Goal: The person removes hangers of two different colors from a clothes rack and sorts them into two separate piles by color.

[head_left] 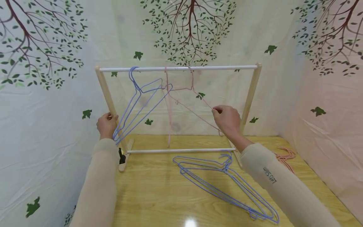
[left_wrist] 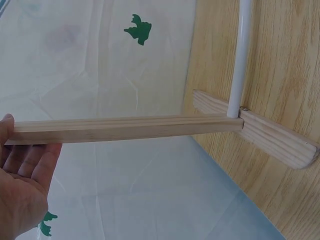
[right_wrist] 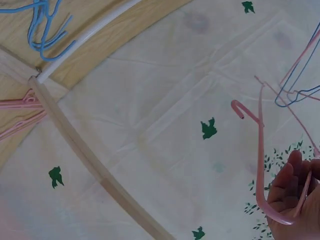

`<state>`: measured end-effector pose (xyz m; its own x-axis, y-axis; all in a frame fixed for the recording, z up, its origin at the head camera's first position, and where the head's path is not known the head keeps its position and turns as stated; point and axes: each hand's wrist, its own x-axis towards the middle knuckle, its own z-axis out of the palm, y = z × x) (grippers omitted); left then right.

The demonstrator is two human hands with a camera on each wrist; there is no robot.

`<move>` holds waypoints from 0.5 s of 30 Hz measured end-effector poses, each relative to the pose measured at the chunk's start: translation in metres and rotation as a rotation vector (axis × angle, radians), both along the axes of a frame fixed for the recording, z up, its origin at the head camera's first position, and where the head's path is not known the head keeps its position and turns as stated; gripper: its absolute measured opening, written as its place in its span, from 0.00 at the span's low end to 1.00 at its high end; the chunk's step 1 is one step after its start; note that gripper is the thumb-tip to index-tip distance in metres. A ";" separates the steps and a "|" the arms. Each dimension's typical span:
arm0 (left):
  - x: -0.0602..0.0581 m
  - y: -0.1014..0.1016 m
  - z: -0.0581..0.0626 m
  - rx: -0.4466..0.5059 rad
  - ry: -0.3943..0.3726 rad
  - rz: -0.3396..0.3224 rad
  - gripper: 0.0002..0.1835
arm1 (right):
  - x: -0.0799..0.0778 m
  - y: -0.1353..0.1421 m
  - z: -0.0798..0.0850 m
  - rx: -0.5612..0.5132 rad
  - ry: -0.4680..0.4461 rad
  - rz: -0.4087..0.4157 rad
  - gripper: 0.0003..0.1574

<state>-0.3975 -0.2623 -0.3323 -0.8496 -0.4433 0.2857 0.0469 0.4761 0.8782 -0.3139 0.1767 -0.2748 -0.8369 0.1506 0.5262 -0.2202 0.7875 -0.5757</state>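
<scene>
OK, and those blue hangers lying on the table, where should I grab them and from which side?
Probably pinch the blue hangers at their necks, just below the hooks, coming from above and the near side. They lie on the table with their wires bunched there, while their shoulders fan out. The hooks lie close to the lower white bar, so a near-side approach should clear it.

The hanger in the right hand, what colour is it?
Pink hanger, best seen in the right wrist view.

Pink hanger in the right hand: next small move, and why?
Probably let the right hand release the pink hanger: it appears hooked over the top rail, and the left hand holds the wooden post.
</scene>
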 end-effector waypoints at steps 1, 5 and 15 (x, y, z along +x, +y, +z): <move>0.000 0.000 0.000 0.001 -0.001 -0.003 0.24 | -0.002 0.003 -0.003 -0.009 0.023 -0.002 0.16; -0.001 0.000 -0.001 -0.006 0.016 -0.001 0.23 | -0.009 0.012 -0.012 -0.051 0.107 -0.011 0.15; -0.006 -0.003 -0.002 -0.034 0.037 0.015 0.22 | -0.009 0.031 -0.021 -0.162 0.259 -0.042 0.14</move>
